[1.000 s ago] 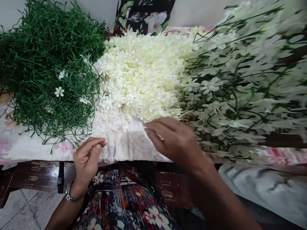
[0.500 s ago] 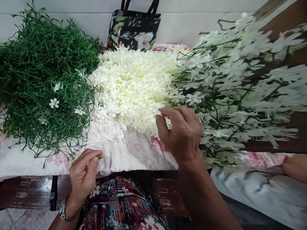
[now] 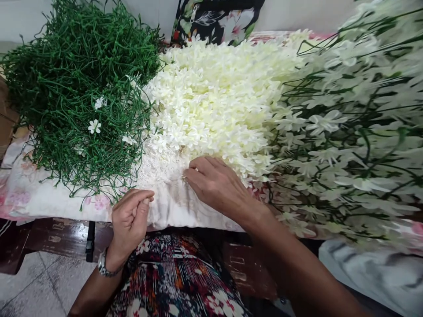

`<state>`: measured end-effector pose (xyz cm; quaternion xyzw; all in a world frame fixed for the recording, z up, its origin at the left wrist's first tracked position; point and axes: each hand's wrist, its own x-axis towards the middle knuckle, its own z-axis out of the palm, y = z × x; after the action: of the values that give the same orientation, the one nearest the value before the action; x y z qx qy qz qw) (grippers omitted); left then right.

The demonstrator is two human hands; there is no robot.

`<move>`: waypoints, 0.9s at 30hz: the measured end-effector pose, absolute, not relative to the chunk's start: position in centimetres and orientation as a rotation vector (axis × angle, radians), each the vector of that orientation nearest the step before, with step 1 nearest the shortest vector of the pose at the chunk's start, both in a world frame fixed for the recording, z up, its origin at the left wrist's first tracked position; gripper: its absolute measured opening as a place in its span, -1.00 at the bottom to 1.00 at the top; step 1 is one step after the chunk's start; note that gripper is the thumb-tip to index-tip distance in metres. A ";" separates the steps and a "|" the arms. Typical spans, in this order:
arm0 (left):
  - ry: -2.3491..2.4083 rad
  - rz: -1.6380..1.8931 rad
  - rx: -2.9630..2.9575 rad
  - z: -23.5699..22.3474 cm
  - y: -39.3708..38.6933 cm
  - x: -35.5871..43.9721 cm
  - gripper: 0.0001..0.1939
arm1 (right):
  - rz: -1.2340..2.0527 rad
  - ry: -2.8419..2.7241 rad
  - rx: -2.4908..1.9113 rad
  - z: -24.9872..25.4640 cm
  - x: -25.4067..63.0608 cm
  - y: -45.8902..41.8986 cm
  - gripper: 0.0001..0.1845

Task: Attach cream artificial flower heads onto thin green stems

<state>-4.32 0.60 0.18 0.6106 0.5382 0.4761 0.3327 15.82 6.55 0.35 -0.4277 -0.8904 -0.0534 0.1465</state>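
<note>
My left hand point(image 3: 132, 216) is closed just past the cloth's front edge, thumb pressed to the bent forefinger; whatever it may hold is hidden. My right hand point(image 3: 216, 182) reaches over the cloth with its fingers drawn together beside the thin white stamen pieces point(image 3: 155, 165). A speck of white shows at its fingers, too small to name. Behind that hand spreads a heap of loose cream-white artificial blossoms point(image 3: 214, 101). To the left lies a tangled pile of green plastic stems point(image 3: 82, 75), with a few white flowers point(image 3: 94, 126) on it.
Assembled white flower sprays with green stems point(image 3: 346, 145) fill the right side. A black floral bag point(image 3: 218, 22) stands against the wall at the back. Under everything lies a pink-and-white floral cloth point(image 3: 59, 193). A brown cardboard box point(image 3: 5, 116) edges in at far left.
My right hand has moved left and down from the sprays' edge to the stamen pieces. My left hand stays closed. The view has shifted, so the piles sit further right in it.
</note>
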 end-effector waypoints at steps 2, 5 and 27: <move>1.381 1.248 1.610 0.2 0.6 -4.4 -0.82 | -0.132 -2.523 -1.218 0.3 16.0 6.6 -0.83; 1.334 1.247 1.653 0.2 0.6 -4.4 -0.81 | -0.086 -2.451 -1.202 0.5 16.5 6.4 -0.85; 1.356 1.138 1.875 -0.3 1.1 -1.1 -0.79 | 0.352 -2.062 -1.016 0.1 14.0 2.4 -0.91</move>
<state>-1.07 1.06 -0.33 0.6984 0.5051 0.4241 0.2779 13.98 2.40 0.11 -0.4012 -0.8138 0.1391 0.3968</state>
